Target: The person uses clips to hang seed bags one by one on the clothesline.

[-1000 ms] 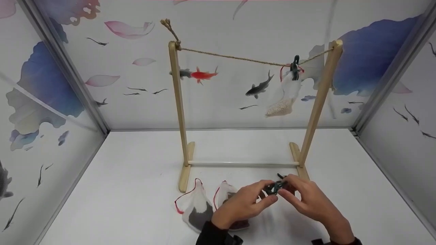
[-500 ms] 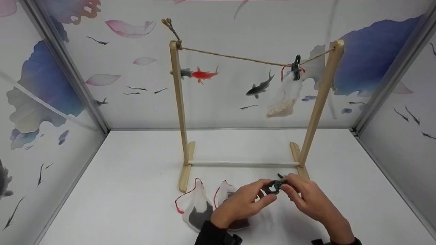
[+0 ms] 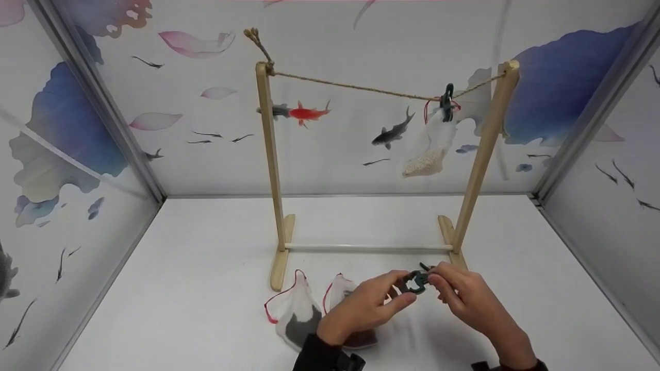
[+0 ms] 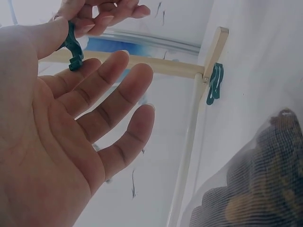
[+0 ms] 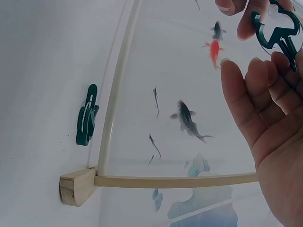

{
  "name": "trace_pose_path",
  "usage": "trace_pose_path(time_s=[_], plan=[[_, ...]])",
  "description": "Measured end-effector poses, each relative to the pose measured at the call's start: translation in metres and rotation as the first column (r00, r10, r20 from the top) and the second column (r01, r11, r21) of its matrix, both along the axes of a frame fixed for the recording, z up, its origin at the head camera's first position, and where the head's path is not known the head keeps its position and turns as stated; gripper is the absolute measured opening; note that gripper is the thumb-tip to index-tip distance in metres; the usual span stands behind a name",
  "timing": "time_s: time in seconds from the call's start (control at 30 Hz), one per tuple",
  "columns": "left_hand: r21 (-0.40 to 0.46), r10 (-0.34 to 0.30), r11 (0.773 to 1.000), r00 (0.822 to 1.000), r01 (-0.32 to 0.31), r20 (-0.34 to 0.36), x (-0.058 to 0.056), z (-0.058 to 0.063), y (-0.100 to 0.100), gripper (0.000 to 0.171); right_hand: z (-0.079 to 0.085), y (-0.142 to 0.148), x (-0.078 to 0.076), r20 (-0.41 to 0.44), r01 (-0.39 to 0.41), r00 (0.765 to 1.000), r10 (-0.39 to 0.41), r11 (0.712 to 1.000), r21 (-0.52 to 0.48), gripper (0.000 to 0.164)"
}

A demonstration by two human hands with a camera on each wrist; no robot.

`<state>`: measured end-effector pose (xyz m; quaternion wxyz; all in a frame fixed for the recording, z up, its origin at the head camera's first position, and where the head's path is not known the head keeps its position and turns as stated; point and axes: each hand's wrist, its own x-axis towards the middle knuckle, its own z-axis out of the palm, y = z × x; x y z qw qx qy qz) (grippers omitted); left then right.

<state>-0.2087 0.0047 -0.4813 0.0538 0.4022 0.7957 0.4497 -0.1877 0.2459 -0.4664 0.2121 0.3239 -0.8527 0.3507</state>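
Between both hands is a dark green plastic clip (image 3: 421,279). My left hand (image 3: 363,304) pinches its jaw end between thumb and forefinger; the other fingers are spread in the left wrist view. My right hand (image 3: 477,299) pinches its handles with thumb and fingers, and its jaws stand apart in the right wrist view. A second green clip (image 5: 87,116) lies on the table by the rack's right foot, mostly hidden in the head view by my right fingers. Under my left forearm, a mesh bag with dark brown contents (image 4: 258,184) is partly covered.
A wooden rack (image 3: 272,170) with a sagging rope (image 3: 356,88) stands behind the hands. Near its right post hangs a mesh bag of pale grains (image 3: 425,164), held by a green clip (image 3: 447,103). Another bag with dark grey contents (image 3: 301,327) lies left of my left wrist.
My right fingers have drawn together on the handles. The clip has turned, showing its open ring-shaped jaws. My left hand has shifted slightly left; the bags and rack stay put.
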Motion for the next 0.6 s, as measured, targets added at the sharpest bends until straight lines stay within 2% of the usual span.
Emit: trace_pose_path(time_s=[0.1,0.23,0.37,0.5,0.6], plan=[[-0.002,0.006,1.0,1.0,-0.006,0.014,0.0,0.002,-0.003,0.044,0.0,0.0,0.0,-0.034,-0.014,0.999,0.014,1.0,-0.018,0.03],[0.018,0.03,0.999,0.999,-0.03,-0.011,-0.002,0.004,-0.011,0.044,0.0,0.001,0.0,-0.055,-0.014,0.998,0.013,1.0,-0.024,0.032],[0.031,0.112,0.993,0.993,-0.11,-0.045,-0.005,0.007,-0.025,0.041,0.0,0.001,0.0,-0.062,-0.007,0.998,0.006,1.0,-0.017,0.032],[-0.006,0.248,0.969,0.968,-0.248,-0.032,-0.01,0.008,-0.041,0.041,0.0,0.001,-0.001,-0.083,-0.005,0.997,0.004,1.0,-0.004,0.033],[-0.041,0.365,0.93,0.931,-0.366,-0.035,-0.012,0.007,-0.052,0.039,-0.001,0.001,-0.002,-0.102,-0.01,0.995,0.01,1.0,0.005,0.034]])
